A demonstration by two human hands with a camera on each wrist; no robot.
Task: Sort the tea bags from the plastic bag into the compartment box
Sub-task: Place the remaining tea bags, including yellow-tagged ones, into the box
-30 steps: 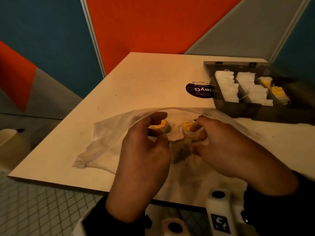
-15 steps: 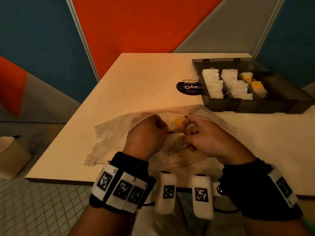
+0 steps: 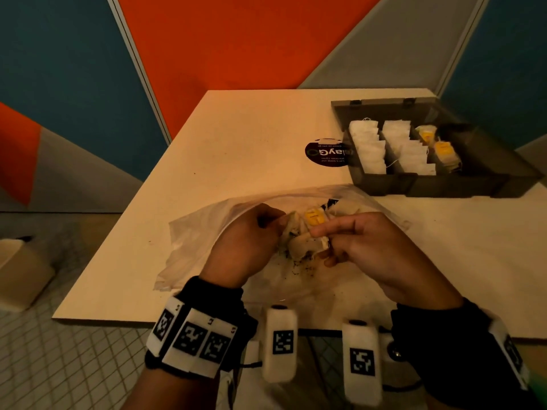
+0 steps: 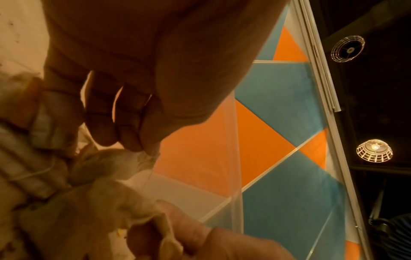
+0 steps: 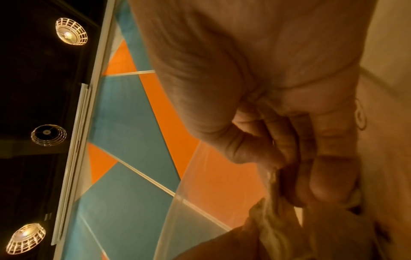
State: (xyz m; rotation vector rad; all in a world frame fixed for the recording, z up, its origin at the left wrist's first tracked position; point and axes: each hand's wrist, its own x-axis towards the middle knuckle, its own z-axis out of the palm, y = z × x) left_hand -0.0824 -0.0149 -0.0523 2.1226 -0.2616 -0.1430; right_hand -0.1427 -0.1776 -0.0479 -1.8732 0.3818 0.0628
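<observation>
Both hands pinch one tea bag (image 3: 307, 247) at the bag (image 3: 207, 247) mouth: left grip (image 3: 251, 235), right grip (image 3: 370, 247). Box (image 3: 444, 187) lies at 2 o'clock, nearer my right.

head downward, wrists upward — close

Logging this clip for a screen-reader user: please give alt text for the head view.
Both hands pinch a clump of tea bags inside an open plastic bag on a table, left hand beside right hand. Far right stands a dark compartment box holding rows of white and yellow-tagged tea bags.
</observation>
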